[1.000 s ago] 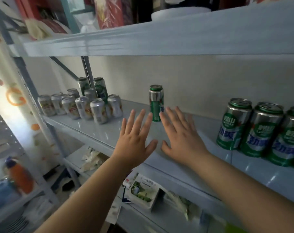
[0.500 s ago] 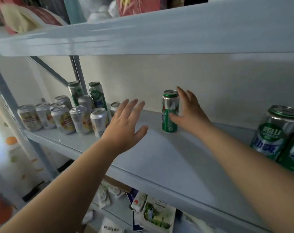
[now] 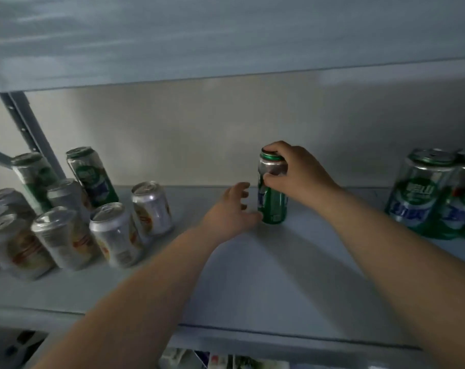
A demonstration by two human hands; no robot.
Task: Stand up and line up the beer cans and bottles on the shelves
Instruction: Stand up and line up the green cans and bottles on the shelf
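Gripping the green can [image 3: 272, 206] near its top, your right hand [image 3: 292, 174] curls round it where it stands alone on the shelf [image 3: 252, 275]; your left hand [image 3: 231, 209], fingers loose, sits by its base, likely to steady a slide.

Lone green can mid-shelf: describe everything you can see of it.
The green can is a slim metal can: green rim and lower body, silver band below the top, blurred blue-and-white label. It stands upright on the shelf, apart from the other cans. The right hand grips its upper part, fingers curled over the rim; the left hand seems to touch its base with the thumb.
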